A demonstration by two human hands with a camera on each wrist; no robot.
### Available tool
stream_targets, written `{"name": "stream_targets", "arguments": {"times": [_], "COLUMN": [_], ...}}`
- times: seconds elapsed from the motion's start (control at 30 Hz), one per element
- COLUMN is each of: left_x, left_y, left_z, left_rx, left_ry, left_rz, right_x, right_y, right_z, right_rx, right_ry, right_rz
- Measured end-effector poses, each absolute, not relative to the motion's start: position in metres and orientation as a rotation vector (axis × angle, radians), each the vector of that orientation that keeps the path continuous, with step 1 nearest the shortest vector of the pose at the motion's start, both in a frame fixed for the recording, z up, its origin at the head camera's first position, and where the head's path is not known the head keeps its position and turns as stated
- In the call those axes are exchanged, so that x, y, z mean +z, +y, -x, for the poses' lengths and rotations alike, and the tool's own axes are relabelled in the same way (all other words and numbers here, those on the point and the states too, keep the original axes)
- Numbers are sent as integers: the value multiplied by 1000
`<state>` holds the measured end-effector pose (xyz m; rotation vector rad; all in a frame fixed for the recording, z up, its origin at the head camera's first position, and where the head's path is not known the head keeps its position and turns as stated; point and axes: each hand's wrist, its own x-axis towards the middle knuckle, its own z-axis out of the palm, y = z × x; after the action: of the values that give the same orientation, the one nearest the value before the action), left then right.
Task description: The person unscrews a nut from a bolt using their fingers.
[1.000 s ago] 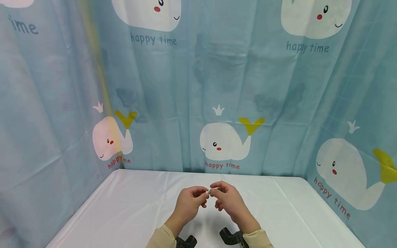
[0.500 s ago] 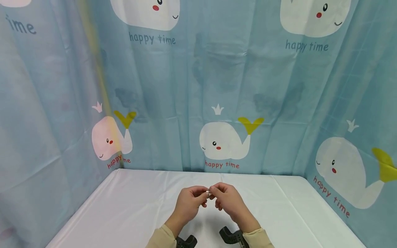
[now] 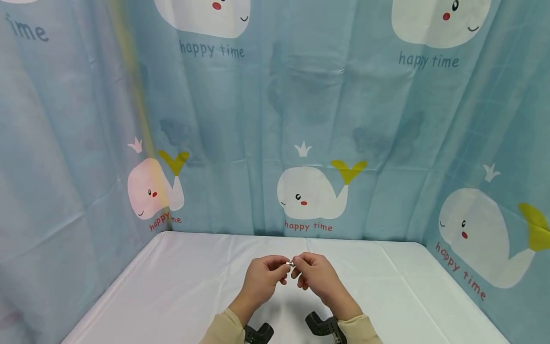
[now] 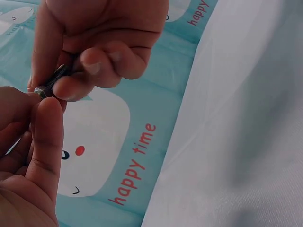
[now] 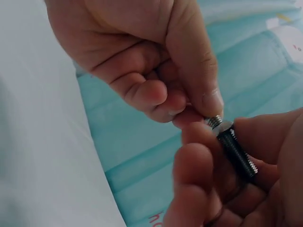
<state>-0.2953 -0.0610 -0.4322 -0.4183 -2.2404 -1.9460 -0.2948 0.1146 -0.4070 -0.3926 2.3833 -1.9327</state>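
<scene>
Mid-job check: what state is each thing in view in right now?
Threaded bolt: held in midair; whether anything is screwed on, unclear
Left grip: pinches the bolt's silvery end
Right grip: pinches the bolt too, dark shank within curled fingers
White tablecloth: spread, lightly creased
Blue whale-print curtain: hanging, creased

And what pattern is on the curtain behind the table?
White whales with yellow tail fins, plus "happy time" lettering, on blue; best seen in the head view.

The left hand [image 3: 262, 278] and right hand [image 3: 317, 278] each pinch between thumb and fingers, close together. Both wrists [image 3: 245, 306] slant inward.
</scene>
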Motion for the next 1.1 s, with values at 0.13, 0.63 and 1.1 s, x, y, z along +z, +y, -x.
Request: {"name": "stream_targets", "arguments": {"times": [0.13, 0.63, 1.1], "left_x": [-432, -430, -428], "left_y": [-61, -62, -63], "left_z": [295, 294, 293], "left_rx": [-1955, -1951, -1957], "left_ry": [-2240, -2236, -2230], "left_rz": [402, 424, 414], "right_x": [-406, -405, -403], "right_y": [115, 115, 114], "right_z": [295, 294, 293], "right_rx": [-1954, -1990, -1914], "right_ry": [2409, 2405, 2451], "right_rz": [428, 409, 429]}}
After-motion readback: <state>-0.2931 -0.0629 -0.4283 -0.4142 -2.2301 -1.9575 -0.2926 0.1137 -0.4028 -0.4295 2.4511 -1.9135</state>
